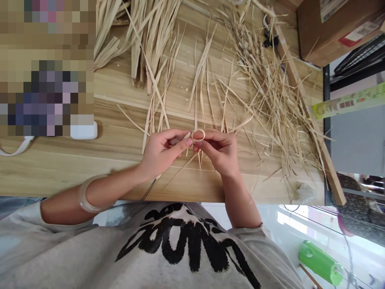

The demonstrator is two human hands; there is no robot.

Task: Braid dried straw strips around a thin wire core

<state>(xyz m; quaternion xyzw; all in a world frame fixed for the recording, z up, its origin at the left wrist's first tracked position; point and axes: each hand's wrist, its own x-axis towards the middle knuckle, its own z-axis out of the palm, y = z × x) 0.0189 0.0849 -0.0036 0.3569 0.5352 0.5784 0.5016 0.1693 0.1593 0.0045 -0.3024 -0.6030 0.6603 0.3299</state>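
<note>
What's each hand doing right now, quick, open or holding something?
Left hand: closed, fingers pinching the pale looped strip.
Right hand: closed, thumb and fingers pinching the same strip.

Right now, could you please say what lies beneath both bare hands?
Pale straw strips show around them on the brown wooden table; anything beneath the left hand and right hand is covered.

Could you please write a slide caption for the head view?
Left hand and right hand hold a looped pale strip above a wooden table strewn with loose strips.
</note>
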